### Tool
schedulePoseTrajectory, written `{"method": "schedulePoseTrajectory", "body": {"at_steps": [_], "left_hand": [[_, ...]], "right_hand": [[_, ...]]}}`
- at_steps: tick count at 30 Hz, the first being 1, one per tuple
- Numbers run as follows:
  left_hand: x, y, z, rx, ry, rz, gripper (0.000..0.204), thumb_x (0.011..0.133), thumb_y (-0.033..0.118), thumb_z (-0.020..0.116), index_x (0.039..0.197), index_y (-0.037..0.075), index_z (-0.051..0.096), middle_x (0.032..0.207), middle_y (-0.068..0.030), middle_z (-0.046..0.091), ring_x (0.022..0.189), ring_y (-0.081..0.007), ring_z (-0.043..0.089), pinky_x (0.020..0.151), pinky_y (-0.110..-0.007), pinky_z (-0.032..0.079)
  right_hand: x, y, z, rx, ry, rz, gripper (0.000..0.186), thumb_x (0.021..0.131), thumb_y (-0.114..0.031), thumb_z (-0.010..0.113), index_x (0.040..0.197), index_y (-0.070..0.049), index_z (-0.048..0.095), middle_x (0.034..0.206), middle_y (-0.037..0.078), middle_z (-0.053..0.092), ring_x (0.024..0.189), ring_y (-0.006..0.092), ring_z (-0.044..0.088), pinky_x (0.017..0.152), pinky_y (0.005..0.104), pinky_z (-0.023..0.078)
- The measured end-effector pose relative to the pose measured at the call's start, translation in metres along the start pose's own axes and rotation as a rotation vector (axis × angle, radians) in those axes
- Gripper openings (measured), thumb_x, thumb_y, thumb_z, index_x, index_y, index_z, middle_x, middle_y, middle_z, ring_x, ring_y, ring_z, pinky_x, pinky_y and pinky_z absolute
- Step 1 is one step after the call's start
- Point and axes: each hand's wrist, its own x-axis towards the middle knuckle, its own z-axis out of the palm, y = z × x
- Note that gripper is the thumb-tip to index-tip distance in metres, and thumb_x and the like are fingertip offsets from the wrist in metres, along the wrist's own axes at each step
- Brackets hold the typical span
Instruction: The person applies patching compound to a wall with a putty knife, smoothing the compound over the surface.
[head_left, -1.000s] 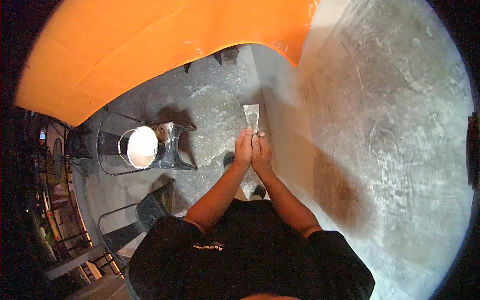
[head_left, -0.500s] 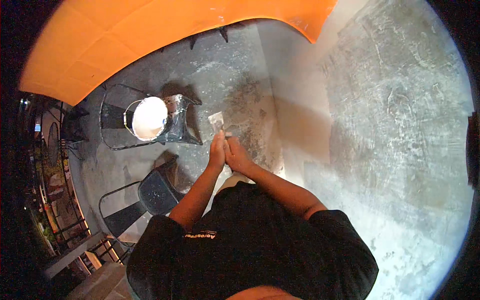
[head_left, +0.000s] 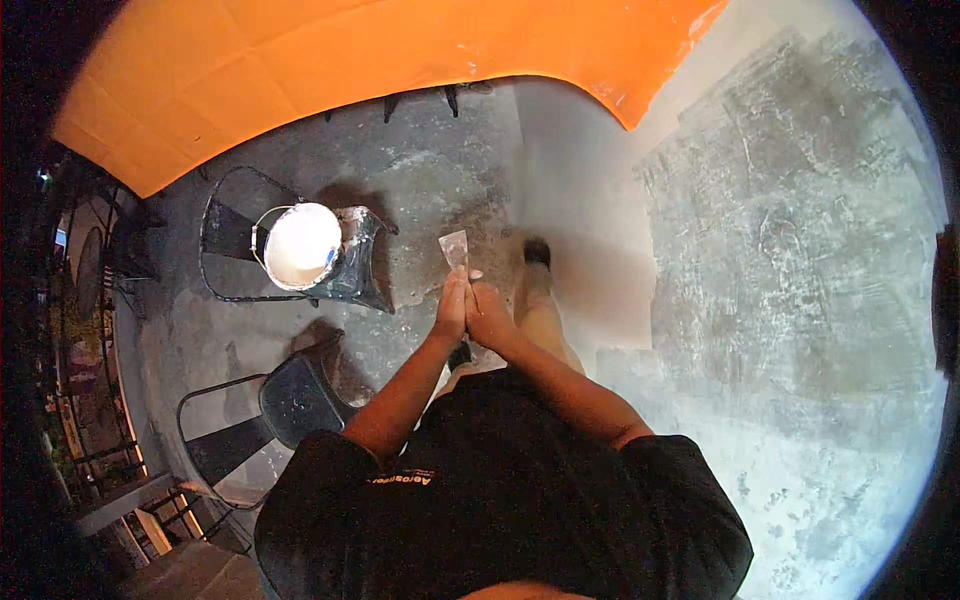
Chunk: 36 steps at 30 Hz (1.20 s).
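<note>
A putty knife [head_left: 454,247] with a whitish, smeared blade points away from me at the middle of the view. My left hand [head_left: 451,306] and my right hand [head_left: 488,313] are pressed together, closed round its handle, which they mostly hide. To the left, a white bucket [head_left: 303,245] with a wire handle sits on the seat of a dark metal chair [head_left: 362,268], apart from my hands. The bucket's inside looks bright white, too overexposed to make out in detail.
A second black chair [head_left: 305,405] stands at the near left. An orange sheet-covered surface [head_left: 350,50] spans the far side. On my right rises a wall [head_left: 790,230] with patchy grey and white plaster. The concrete floor [head_left: 420,170] is spattered white.
My hands and the putty knife have shifted slightly right, and the blade stands more upright in view. My right leg and dark shoe now show forward, beside the wall.
</note>
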Motion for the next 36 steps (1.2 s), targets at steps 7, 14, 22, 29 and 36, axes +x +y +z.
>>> {"method": "schedulePoseTrajectory", "body": {"at_steps": [7,14,22,29,36], "left_hand": [[0.031,-0.037,-0.009,-0.126,-0.038,-0.087,0.037,0.103,0.033,0.035,0.111,0.003,0.055,0.11,-0.0075,0.056,0.103,-0.0167,0.052,0.095,-0.03,0.039],[0.093,-0.045,0.007,0.297,0.255,0.135,0.038,0.101,0.034,0.04,0.114,0.001,0.054,0.114,-0.0091,0.057,0.109,-0.0193,0.051,0.096,-0.033,0.039],[0.206,-0.044,-0.02,0.52,0.017,-0.316,0.06,0.091,0.054,0.053,0.096,-0.004,0.065,0.087,-0.0153,0.068,0.076,-0.0252,0.064,0.072,-0.042,0.049],[0.331,0.068,0.004,1.315,-0.462,-0.108,0.063,0.087,0.056,0.058,0.108,-0.003,0.062,0.097,-0.0247,0.067,0.091,-0.0392,0.064,0.084,-0.043,0.05],[0.409,0.229,0.292,0.423,-1.109,0.515,0.032,0.089,0.031,0.065,0.097,0.0,0.059,0.099,-0.0168,0.064,0.099,-0.0269,0.062,0.084,-0.038,0.048]], "right_hand": [[0.029,0.03,-0.002,0.029,-0.053,0.218,0.039,0.097,-0.029,0.041,0.091,0.006,0.06,0.087,0.029,0.065,0.087,0.0488,0.059,0.074,0.0576,0.045],[0.083,0.104,-0.001,0.262,-0.295,0.358,0.046,0.097,-0.037,0.041,0.104,0.003,0.061,0.1,0.028,0.064,0.097,0.0455,0.061,0.083,0.0509,0.047],[0.182,0.133,-0.057,0.213,-0.455,0.339,0.043,0.098,-0.034,0.041,0.113,0.001,0.06,0.108,0.025,0.064,0.1,0.0401,0.062,0.085,0.0468,0.048],[0.26,0.214,-0.043,-0.085,-0.128,0.174,0.034,0.091,-0.03,0.052,0.089,0.001,0.065,0.091,0.026,0.064,0.088,0.0443,0.06,0.077,0.0521,0.047],[0.299,0.197,-0.123,-0.028,0.74,0.441,0.036,0.095,-0.033,0.054,0.092,0.003,0.056,0.074,0.019,0.06,0.072,0.0288,0.061,0.066,0.0412,0.049]]}}
